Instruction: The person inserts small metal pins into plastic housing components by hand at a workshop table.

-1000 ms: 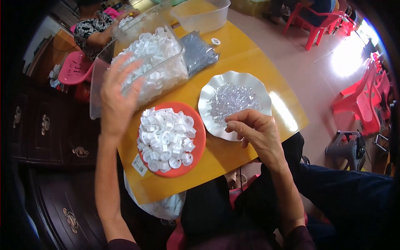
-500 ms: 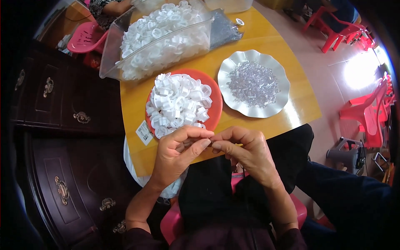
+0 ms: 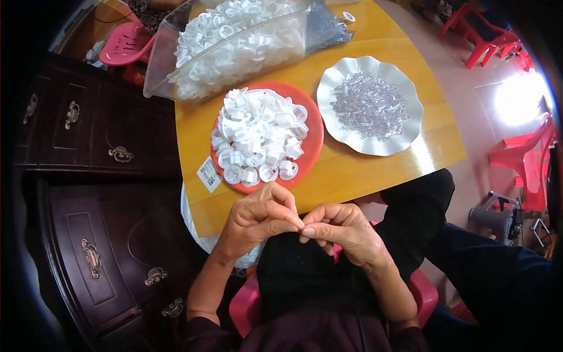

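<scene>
Over my lap, just off the table's near edge, my left hand (image 3: 255, 220) and my right hand (image 3: 349, 234) meet at the fingertips. Both are closed in a pinch. Whatever lies between the fingertips is too small or hidden to name. Beyond them sits a round orange-red plate (image 3: 315, 138) heaped with white plastic fittings (image 3: 258, 132), ring-shaped with raised blocks. Right of it stands a white wavy-rimmed plate (image 3: 406, 88) that holds a pile of small clear rod-like pieces (image 3: 369, 105).
A clear plastic bin (image 3: 167, 79) full of similar white fittings stands at the far left of the yellow table (image 3: 363, 176). Beside it are a dark grey bag (image 3: 328, 28) and one loose fitting (image 3: 349, 17). A printed label (image 3: 209, 174) lies by the orange-red plate. Dark drawers (image 3: 88, 129) flank the left.
My two hands have come nearer to my body, away from the orange-red plate, still pinched together. The whole view has shifted slightly.
</scene>
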